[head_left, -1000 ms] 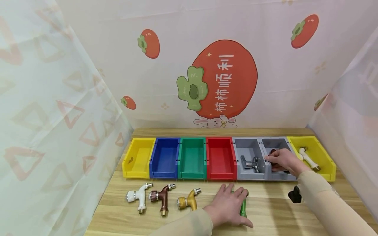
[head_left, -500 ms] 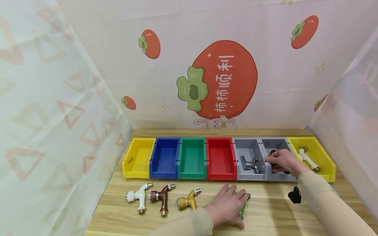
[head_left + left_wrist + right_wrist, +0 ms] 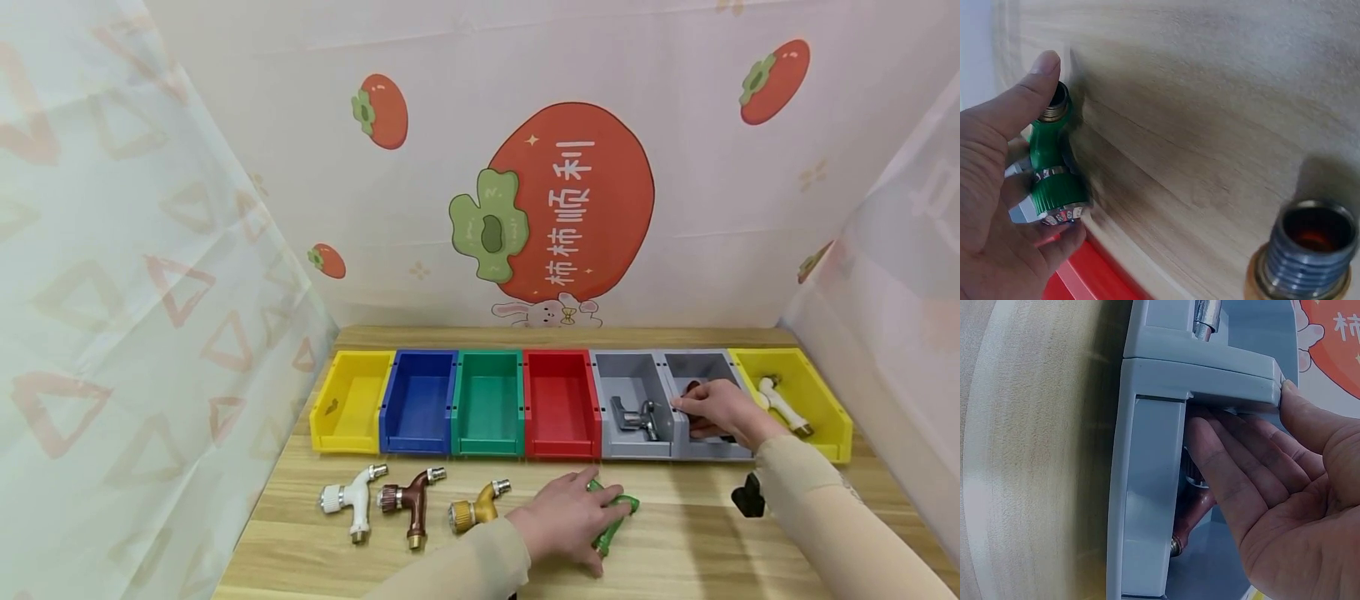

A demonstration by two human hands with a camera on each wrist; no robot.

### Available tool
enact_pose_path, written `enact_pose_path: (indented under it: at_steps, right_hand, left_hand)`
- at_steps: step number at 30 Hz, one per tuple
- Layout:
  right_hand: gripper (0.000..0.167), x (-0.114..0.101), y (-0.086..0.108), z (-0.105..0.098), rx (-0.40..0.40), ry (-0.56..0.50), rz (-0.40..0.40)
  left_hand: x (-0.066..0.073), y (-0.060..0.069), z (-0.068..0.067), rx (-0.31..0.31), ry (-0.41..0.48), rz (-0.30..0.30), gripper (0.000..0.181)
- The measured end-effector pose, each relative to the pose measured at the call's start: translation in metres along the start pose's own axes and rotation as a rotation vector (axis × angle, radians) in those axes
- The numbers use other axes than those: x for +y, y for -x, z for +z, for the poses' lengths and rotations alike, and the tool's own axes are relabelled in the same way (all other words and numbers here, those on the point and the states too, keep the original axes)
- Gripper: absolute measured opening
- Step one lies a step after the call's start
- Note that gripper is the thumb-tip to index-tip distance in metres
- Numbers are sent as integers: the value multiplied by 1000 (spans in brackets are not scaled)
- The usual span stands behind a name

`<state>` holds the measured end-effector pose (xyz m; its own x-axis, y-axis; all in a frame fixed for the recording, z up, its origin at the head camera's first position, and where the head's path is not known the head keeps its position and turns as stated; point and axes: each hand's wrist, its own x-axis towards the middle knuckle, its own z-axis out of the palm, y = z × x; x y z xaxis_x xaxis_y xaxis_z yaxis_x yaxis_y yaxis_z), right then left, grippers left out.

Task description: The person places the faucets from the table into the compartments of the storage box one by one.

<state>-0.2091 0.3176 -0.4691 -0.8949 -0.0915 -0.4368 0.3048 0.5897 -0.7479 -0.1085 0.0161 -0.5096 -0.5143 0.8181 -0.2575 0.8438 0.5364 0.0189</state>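
Observation:
In the head view the left hand (image 3: 566,517) lies over a green tap (image 3: 609,538) on the table. The left wrist view has this hand (image 3: 997,194) curled round the green tap (image 3: 1046,147), thumb by its threaded end and fingers by the ribbed knob. The right hand (image 3: 723,408) reaches into the right grey bin (image 3: 712,451). Seen from the right wrist, this hand (image 3: 1291,487) pinches the bin's side wall (image 3: 1235,387), thumb outside and fingers inside. A dark red tap (image 3: 1196,509) lies behind those fingers, partly hidden.
White (image 3: 360,504), dark red (image 3: 417,504) and yellow (image 3: 486,506) taps lie left of the left hand. Behind them stands a row of coloured bins (image 3: 488,447). The left grey bin holds a grey tap (image 3: 637,417), the right yellow bin a white one (image 3: 783,407). A black object (image 3: 748,497) lies near the right forearm.
The green tap has turned on the table, its lower end swinging left and its upper end right. My left hand has shifted slightly left with it. The right hand holds its place.

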Motion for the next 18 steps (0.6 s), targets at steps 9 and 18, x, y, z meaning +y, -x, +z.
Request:
enact_pose_path:
  at_steps: [9,18]
  right_hand:
    - [42,1,0,1,5,-5,-1]
    - [44,1,1,1,2,-14,0]
  left_hand:
    - [-8,2,1,29,-95,107,79]
    - [-15,3,5,70,-156,204,61]
